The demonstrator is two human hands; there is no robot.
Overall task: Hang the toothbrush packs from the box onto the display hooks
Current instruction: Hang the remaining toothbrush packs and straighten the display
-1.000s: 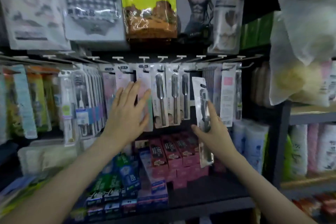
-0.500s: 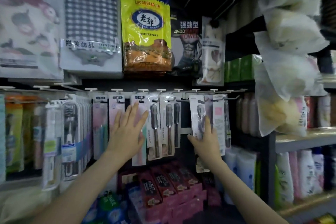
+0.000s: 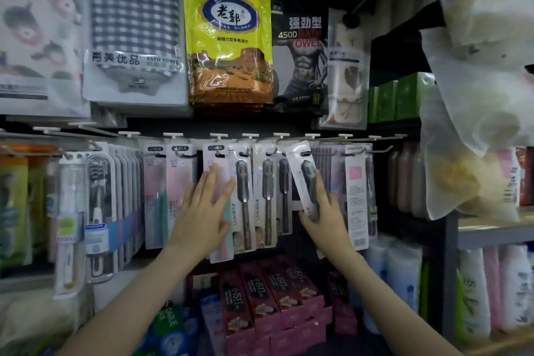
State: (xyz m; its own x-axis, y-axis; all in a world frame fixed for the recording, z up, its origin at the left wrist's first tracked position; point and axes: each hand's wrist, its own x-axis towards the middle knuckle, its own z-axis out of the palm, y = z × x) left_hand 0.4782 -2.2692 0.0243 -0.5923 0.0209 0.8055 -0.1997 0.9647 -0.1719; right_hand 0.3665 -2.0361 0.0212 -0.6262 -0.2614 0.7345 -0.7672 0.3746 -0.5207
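My right hand (image 3: 325, 212) grips a white toothbrush pack (image 3: 302, 169) with a dark brush inside, tilted with its top to the left. The pack's hang hole is up at a display hook (image 3: 319, 153); whether it sits on the hook I cannot tell. My left hand (image 3: 202, 211) lies flat with straight fingers against a pink hanging pack (image 3: 213, 165). Between my hands, several matching dark-brush packs (image 3: 267, 196) hang on hooks. The box is not in view.
Towel bags (image 3: 228, 37) hang above the hook row. More toothbrush packs (image 3: 121, 199) fill hooks to the left. Pink toothpaste boxes (image 3: 260, 300) stand on the shelf below. Plastic bags (image 3: 476, 95) hang at the right beside shelves of bottles.
My right hand has lifted the pack from below hook level up to the hook row and tilted it. My left hand stays flat on the pink packs. The view has tilted upward.
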